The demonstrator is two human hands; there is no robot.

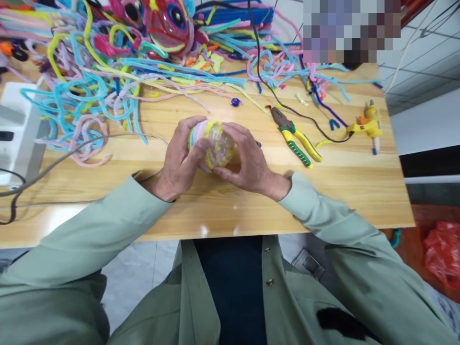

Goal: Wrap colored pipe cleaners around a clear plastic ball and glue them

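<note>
Olive-green cloth jacket (151, 311) borders the pale wooden counter (201, 211), over which a roundish, clear, plastic-looking ball with yellow and pastel bands (217, 141) is held between both grips: left hand (181, 160) clasping its pastel side, right hand (251, 160) its clear side, neither nearer.

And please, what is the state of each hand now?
Left hand: gripping one side of the round object.
Right hand: curved around its other side, also holding.

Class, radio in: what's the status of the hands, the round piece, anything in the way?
Left hand and right hand: both gripping the round piece. See-through, yellow-patched side showing. Pliers off to the right, seemingly not in the way.
</note>
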